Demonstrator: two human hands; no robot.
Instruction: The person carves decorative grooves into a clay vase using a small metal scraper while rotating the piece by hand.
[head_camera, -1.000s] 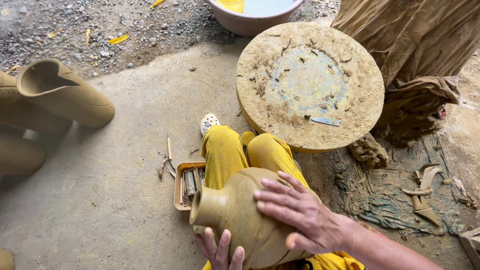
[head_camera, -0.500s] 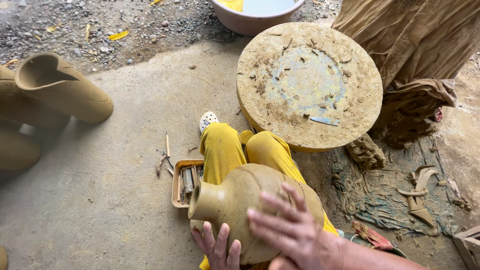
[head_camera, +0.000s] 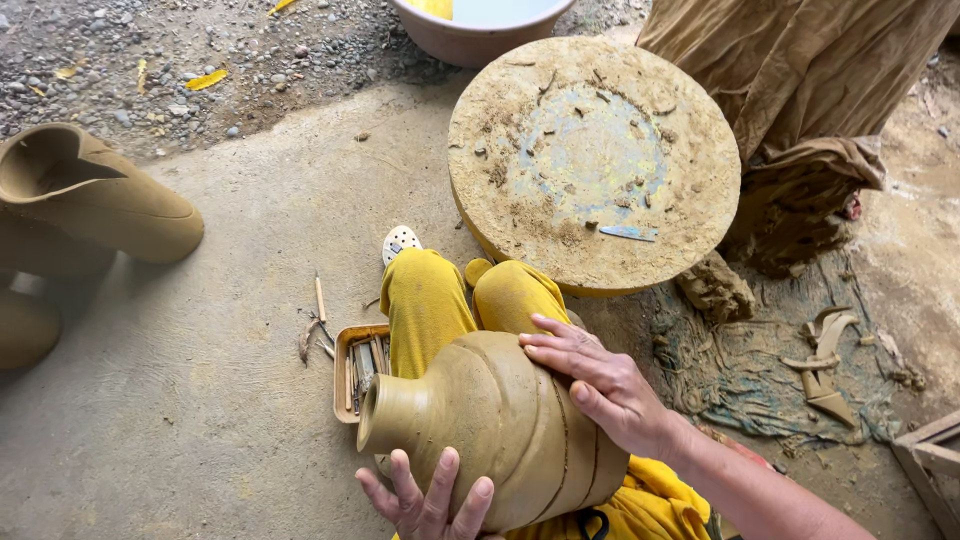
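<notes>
Head cam: clay jug (head_camera: 510, 425) on lap, left hand (head_camera: 425, 500) cupping it underneath w/ spread fingers, right hand (head_camera: 600, 380) flat on top

A concrete floor (head_camera: 200, 420) carries everything. On it rest a round clay-crusted wheel slab (head_camera: 595, 160), a small tray of tools (head_camera: 358, 370), clay pots (head_camera: 90, 205) at its left edge, and a basin (head_camera: 480, 25) by the gravel.
</notes>
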